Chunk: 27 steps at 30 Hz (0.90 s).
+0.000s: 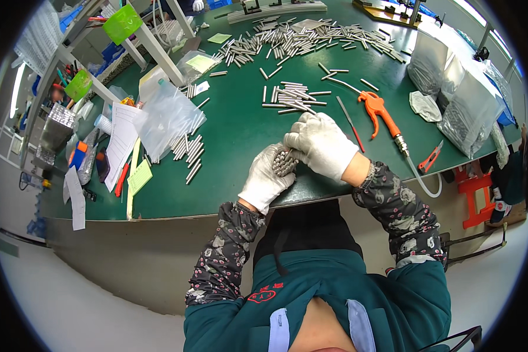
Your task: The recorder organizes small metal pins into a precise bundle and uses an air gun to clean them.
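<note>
Cupping a bundle of steel pins (283, 165) with the fingers wrapped around its side, the gloved left hand (263, 180) keeps the gathered pieces together above the near edge of the green table (234, 100). The gloved right hand (321, 144) meets the bundle's upper right side, its fingers curled inward; whether a pin is pinched between them cannot be told. Judging by how things lie, one handful is collected and well packed, while much remains loose: a small pile of pins (293, 97) just beyond the right hand, a scattered group of pins (193, 154) left of the left hand, partly under a clear plastic bag (169, 111), and a broad heap of pins (311, 38) far beyond both hands. By that count the work seems nearer its start than its end, though what the filled clear bags (472, 114) well to the right of the right hand contain is not plain. The bundled pins look slim, straight and silvery grey, standing side by side with their round ends turned upward in a tight cluster, roughly level across the top; their lower lengths are hidden by the left glove, and their exact number cannot be counted.
</note>
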Motion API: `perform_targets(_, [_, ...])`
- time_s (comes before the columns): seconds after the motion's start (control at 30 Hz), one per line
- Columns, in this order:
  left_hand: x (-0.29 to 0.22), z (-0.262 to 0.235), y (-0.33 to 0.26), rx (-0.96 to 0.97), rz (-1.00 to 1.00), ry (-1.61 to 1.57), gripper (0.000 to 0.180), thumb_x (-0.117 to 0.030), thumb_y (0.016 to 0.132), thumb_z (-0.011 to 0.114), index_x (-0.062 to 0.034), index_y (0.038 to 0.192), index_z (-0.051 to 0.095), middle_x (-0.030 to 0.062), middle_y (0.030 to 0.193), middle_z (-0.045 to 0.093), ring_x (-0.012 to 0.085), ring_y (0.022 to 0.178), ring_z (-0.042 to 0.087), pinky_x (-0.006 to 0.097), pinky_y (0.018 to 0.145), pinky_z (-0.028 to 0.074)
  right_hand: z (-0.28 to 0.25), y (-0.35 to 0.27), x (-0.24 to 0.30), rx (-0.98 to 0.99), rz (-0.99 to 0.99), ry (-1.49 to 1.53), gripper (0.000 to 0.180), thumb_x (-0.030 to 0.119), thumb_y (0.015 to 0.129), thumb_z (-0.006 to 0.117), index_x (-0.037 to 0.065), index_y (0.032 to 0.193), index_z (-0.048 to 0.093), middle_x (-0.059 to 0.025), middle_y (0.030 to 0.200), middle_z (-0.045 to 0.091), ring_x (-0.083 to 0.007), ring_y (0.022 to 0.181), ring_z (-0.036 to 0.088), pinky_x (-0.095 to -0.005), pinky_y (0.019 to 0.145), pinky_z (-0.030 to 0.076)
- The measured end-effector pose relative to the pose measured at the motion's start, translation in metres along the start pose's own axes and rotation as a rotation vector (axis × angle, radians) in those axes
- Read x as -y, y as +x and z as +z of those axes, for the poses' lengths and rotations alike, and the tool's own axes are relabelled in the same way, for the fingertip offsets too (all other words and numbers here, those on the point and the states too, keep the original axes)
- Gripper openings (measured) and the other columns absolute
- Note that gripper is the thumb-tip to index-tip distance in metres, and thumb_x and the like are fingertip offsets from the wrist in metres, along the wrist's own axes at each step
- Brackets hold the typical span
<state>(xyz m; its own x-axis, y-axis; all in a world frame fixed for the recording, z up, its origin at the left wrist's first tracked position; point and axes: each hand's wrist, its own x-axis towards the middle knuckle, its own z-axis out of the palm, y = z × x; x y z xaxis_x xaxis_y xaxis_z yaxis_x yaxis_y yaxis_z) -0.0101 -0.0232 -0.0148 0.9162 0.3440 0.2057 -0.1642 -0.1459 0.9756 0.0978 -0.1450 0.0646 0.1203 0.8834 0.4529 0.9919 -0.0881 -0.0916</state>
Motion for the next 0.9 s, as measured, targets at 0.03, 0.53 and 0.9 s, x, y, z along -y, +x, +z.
perform_targets(0.03, [0.002, -0.001, 0.0, 0.004, 0.008, 0.029, 0.044, 0.001, 0.059, 0.065, -0.002, 0.101, 0.052, 0.0083, 0.09, 0.056, 0.0187, 0.082, 0.057, 0.027, 0.074, 0.046, 0.0, 0.001, 0.001, -0.001, 0.0, 0.0, 0.015, 0.021, 0.072, 0.06, 0.009, 0.08, 0.06, -0.0059, 0.074, 0.055, -0.0242, 0.078, 0.051, -0.0342, 0.069, 0.038])
perform_targets(0.53, [0.008, -0.008, -0.004, 0.051, -0.125, 0.042, 0.059, 0.013, 0.064, 0.063, -0.0009, 0.116, 0.04, 0.0028, 0.101, 0.053, 0.0114, 0.09, 0.054, 0.023, 0.081, 0.046, -0.003, -0.037, -0.01, 0.056, 0.469, -0.158, 0.058, 0.044, 0.067, 0.061, 0.008, 0.111, 0.053, -0.0159, 0.099, 0.055, -0.0289, 0.098, 0.05, -0.04, 0.086, 0.035])
perform_targets(0.9, [-0.004, -0.006, 0.0, 0.069, 0.166, 0.276, 0.05, 0.008, 0.062, 0.066, 0.0017, 0.107, 0.045, 0.0051, 0.089, 0.054, 0.0121, 0.083, 0.055, 0.023, 0.076, 0.047, -0.027, -0.029, 0.017, -0.094, 0.052, 0.184, 0.058, 0.03, 0.062, 0.068, 0.014, 0.115, 0.053, -0.0208, 0.115, 0.046, -0.0351, 0.101, 0.047, -0.0421, 0.087, 0.036])
